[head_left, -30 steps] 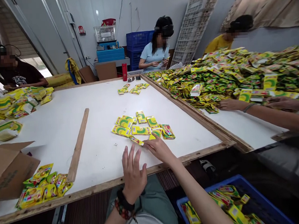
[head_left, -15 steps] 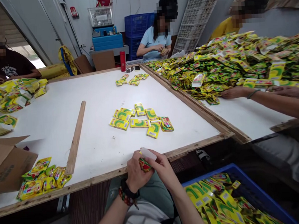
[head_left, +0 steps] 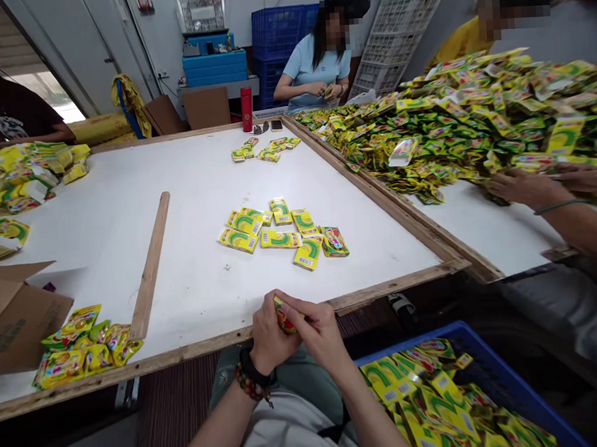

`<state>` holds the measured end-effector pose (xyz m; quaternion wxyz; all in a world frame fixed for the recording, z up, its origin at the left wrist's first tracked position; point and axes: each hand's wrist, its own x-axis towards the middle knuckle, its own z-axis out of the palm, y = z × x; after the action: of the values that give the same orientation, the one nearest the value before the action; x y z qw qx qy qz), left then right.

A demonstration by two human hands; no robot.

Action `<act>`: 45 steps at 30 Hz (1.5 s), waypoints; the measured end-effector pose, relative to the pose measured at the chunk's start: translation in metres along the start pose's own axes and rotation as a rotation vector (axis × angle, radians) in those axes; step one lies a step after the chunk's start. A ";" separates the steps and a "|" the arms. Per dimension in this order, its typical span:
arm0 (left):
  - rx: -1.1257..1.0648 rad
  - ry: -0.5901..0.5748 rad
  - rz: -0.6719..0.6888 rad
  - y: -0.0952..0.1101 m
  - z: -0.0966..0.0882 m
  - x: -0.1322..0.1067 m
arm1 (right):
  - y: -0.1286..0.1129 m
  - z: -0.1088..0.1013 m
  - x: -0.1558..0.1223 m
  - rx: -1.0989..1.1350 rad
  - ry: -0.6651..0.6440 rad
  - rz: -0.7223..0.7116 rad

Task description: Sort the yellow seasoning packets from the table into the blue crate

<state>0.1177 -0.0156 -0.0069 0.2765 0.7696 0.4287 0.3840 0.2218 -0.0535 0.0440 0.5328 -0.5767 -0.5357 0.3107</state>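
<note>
Close to the table's front edge, my left hand is wrapped round a small yellow, green and red box. My right hand grips the same box at its upper end, fingers pressed against it. Much of the box is hidden by my fingers. Beyond my hands, several flat yellow boxes lie in a loose group on the white table. At that group's right end is a box with its red and green face up.
A blue crate of boxes stands below on the right. Wooden edging separates a large heap of packets, where a co-worker's hand reaches. At left are a wooden strip, shiny packets and a carton.
The white flap that stood up from the box no longer shows; my right fingers now cover that end. The co-worker's hand at the heap has shifted right.
</note>
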 end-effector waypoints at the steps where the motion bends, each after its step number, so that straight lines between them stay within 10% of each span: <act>1: -0.004 0.007 -0.009 0.000 0.000 0.000 | -0.001 0.001 0.001 -0.055 -0.036 -0.076; 6: -0.156 -0.082 0.084 0.002 -0.009 0.002 | -0.005 -0.008 -0.014 -0.348 -0.085 -0.287; 14: -0.245 -0.128 0.042 0.006 -0.009 0.006 | 0.010 -0.121 -0.036 -1.167 0.054 0.310; 24: -0.281 -0.072 -0.089 0.012 -0.005 0.017 | 0.085 -0.101 0.128 -0.869 0.195 0.447; 28: -0.442 -0.046 -0.201 0.024 -0.005 0.025 | 0.072 -0.087 0.094 -0.833 0.313 0.333; 32: -0.677 0.016 -0.259 0.043 0.002 0.031 | 0.045 -0.042 0.018 -0.658 0.443 -0.090; 35: -0.926 0.090 -0.414 0.053 0.005 0.036 | 0.025 -0.009 -0.028 -0.416 0.340 -0.282; 45: -1.315 0.218 -0.671 0.051 0.000 0.037 | 0.011 -0.018 -0.016 0.790 0.314 0.562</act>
<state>0.1532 -0.0076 0.0441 0.7382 0.2305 0.3474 0.5303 0.2378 -0.0723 0.0348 0.6802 -0.4926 -0.1152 0.5305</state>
